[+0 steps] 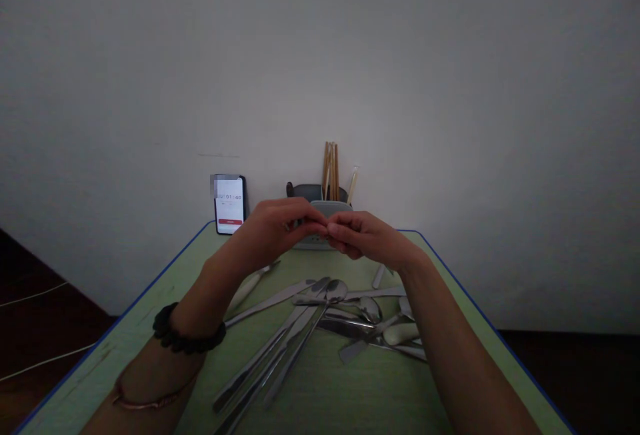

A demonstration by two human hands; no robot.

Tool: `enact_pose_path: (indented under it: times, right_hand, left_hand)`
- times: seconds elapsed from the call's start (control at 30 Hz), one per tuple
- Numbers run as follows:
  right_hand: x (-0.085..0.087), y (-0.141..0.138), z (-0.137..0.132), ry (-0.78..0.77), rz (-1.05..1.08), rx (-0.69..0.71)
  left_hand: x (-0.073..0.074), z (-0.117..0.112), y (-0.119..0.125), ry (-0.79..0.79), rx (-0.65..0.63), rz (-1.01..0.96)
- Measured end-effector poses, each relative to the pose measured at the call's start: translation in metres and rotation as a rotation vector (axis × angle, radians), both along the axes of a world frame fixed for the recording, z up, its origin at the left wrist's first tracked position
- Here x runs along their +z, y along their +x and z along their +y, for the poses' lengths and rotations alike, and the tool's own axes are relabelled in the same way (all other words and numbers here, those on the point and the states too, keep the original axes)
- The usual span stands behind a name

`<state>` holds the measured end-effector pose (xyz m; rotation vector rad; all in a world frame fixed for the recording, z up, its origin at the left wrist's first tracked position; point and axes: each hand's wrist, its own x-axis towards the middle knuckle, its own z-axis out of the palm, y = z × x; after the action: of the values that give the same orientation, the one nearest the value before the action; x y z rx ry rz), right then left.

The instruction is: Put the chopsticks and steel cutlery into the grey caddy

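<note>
Both hands are raised over the far part of the table, and their fingertips meet. My left hand [280, 225] is closed in a pinch, thumb against fingers. My right hand [367, 236] is closed too, its fingers curled and pressed to the left fingertips. Whatever lies between them, if anything, is too small or hidden to name. Right behind the hands stands a grey utensil holder [320, 244], partly covered by them. Several wooden chopsticks [331, 172] stand upright in it, and a wrapped pale stick [353, 185] leans at its right side.
On the green table [320, 388], below the hands, lies a loose pile of metal cutlery, including a spoon [337, 290], knives and a white-handled piece [400, 334]. A phone [230, 205] showing a timer leans on the wall at the back left.
</note>
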<state>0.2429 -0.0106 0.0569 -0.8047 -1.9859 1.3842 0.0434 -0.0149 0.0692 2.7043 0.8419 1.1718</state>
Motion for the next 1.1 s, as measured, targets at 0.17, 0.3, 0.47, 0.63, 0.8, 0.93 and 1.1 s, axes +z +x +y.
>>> enact_pose_path:
  times: [0.17, 0.3, 0.47, 0.63, 0.8, 0.93, 1.1]
  right_hand:
    - [0.003, 0.002, -0.001, 0.049, -0.065, 0.022]
    - [0.006, 0.011, 0.003, 0.156, -0.204, 0.002]
    - [0.007, 0.017, 0.002, 0.100, -0.166, 0.045]
    - [0.005, 0.011, -0.005, -0.097, -0.105, 0.151]
    - [0.007, 0.005, -0.008, -0.173, -0.069, 0.159]
    - [0.006, 0.006, -0.004, -0.134, -0.119, 0.126]
    - [0.010, 0.002, -0.007, 0.083, -0.256, 0.013]
  left_hand:
    - [-0.001, 0.004, -0.005, 0.034, 0.060, 0.000]
    - [0.001, 0.009, -0.017, -0.062, 0.172, -0.071]
    - [0.003, 0.006, -0.018, -0.227, 0.180, -0.120]
    - [0.004, 0.002, -0.010, -0.284, 0.216, 0.003]
    - [0.003, 0.003, -0.008, -0.291, 0.252, 0.019]
    - [0.001, 0.003, -0.009, -0.354, 0.166, 0.004]
    - [0.004, 0.000, -0.010, -0.479, -0.001, -0.113]
